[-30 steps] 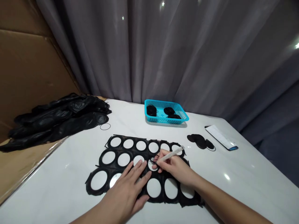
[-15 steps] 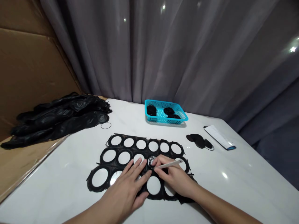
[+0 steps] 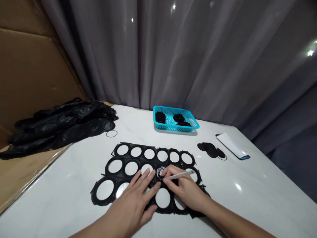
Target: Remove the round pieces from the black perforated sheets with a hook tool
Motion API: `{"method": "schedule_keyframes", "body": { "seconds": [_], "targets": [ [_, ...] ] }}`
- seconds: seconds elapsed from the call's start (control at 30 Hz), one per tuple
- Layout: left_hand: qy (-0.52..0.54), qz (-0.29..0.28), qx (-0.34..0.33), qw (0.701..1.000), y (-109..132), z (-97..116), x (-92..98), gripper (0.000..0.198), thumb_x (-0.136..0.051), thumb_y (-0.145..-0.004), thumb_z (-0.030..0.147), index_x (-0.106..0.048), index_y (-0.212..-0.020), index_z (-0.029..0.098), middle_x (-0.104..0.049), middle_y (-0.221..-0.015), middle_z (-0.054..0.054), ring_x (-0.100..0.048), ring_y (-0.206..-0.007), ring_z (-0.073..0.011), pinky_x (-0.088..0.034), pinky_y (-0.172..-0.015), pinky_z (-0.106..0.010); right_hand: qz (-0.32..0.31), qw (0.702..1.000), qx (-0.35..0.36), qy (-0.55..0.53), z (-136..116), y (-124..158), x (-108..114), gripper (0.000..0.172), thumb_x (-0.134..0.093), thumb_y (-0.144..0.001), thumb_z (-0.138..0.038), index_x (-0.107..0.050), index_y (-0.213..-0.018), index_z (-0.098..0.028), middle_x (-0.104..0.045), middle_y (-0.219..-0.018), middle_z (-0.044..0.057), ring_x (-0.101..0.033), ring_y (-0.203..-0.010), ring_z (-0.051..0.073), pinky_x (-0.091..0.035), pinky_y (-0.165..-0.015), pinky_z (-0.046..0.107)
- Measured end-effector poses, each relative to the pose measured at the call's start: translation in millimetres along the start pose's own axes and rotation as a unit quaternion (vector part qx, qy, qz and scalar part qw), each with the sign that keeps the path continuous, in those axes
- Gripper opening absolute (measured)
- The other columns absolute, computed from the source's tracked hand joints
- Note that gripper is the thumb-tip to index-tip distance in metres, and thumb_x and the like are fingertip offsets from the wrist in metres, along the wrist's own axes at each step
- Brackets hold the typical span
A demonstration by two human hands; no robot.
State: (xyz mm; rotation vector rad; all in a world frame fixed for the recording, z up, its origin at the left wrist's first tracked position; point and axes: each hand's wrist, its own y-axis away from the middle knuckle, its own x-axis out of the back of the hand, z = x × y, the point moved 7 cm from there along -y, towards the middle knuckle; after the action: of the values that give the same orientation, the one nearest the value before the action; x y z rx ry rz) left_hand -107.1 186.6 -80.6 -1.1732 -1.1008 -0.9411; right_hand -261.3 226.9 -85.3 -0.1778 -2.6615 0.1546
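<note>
A black sheet (image 3: 104,200) with rows of round cut-outs lies flat on the white table, and the white tabletop shows through the holes. My left hand (image 3: 138,198) rests on it palm down, fingers spread. My right hand (image 3: 184,186) is closed around a slim white tapered tool (image 3: 184,174), perhaps tweezers; the kind is unclear. Its tip points left, near a hole in the middle row. Over that hole, at my right fingertips, are several thin black rings (image 3: 160,172), partly hidden by the fingers.
A blue perforated basket (image 3: 173,128) holding black bundles stands at the back. Black round pieces (image 3: 210,149) and a white folded paper (image 3: 232,145) lie at right. Black material (image 3: 61,125) is heaped at left beside a cardboard sheet (image 3: 32,66), with a thin black ring (image 3: 111,133) nearby.
Both hands stay almost in place. The thin black rings at my right fingertips have shifted slightly over the hole.
</note>
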Motion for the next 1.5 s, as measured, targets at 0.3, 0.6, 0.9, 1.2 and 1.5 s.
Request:
{"method": "schedule_keyframes", "body": {
  "seconds": [0.3, 0.6, 0.9, 1.2, 1.5],
  "targets": [
    [-0.025, 0.004, -0.007, 1.0, 1, 1, -1.7, 0.064, -0.062, -0.09, 0.03, -0.041, -0.151, 0.023, -0.033, -0.158, -0.014, -0.035, -0.144, -0.0327, -0.042, -0.111, -0.051, 0.008, 1.0, -0.002, 0.002, 1, -2, 2, 0.02, -0.051, -0.098, -0.022, -0.047, -0.079, -0.019, -0.061, -0.095, 0.002, -0.058, -0.091, 0.017, -0.043, -0.082, 0.031],
    [-0.014, 0.011, -0.004, 1.0, 2, 0, -1.7, 0.064, -0.062, -0.088, 0.025, -0.043, -0.15, 0.022, -0.033, -0.157, -0.014, -0.034, -0.144, -0.032, -0.04, -0.112, -0.05, -0.031, 0.963, 0.183, 0.196, -17, 18, -21, 0.015, -0.046, -0.094, -0.012, -0.052, -0.106, -0.019, -0.059, -0.119, 0.013, -0.053, -0.102, 0.027, -0.045, -0.088, 0.041],
    [-0.019, -0.001, -0.005, 1.0, 2, -4, -5.1, 0.06, -0.062, -0.088, 0.026, -0.048, -0.147, 0.025, -0.03, -0.159, -0.012, -0.033, -0.144, -0.0329, -0.04, -0.112, -0.052, 0.249, 0.945, 0.035, 0.208, 36, -39, 108, 0.025, -0.044, -0.096, -0.031, -0.038, -0.074, -0.021, -0.053, -0.073, 0.003, -0.046, -0.065, 0.018, -0.037, -0.064, 0.031],
    [-0.035, 0.033, -0.028, 0.998, 13, 12, 21.6, 0.049, -0.058, -0.094, 0.027, -0.052, -0.143, 0.025, -0.046, -0.151, -0.008, -0.046, -0.138, -0.0273, -0.045, -0.109, -0.047, 0.098, 0.927, -0.154, -0.327, 40, -19, 53, 0.042, -0.078, -0.077, -0.045, -0.046, -0.078, -0.018, -0.064, -0.086, 0.006, -0.064, -0.074, 0.016, -0.043, -0.05, 0.02],
    [-0.065, -0.006, -0.027, 0.997, 41, 40, 8.9, 0.057, -0.062, -0.092, 0.032, -0.048, -0.147, 0.021, -0.04, -0.154, -0.013, -0.044, -0.139, -0.0309, -0.047, -0.107, -0.047, -0.072, 0.888, -0.168, -0.423, 7, 20, -12, 0.037, -0.078, -0.082, -0.037, -0.048, -0.083, -0.016, -0.059, -0.097, 0.004, -0.065, -0.095, 0.018, -0.05, -0.087, 0.029]
  ]
}}
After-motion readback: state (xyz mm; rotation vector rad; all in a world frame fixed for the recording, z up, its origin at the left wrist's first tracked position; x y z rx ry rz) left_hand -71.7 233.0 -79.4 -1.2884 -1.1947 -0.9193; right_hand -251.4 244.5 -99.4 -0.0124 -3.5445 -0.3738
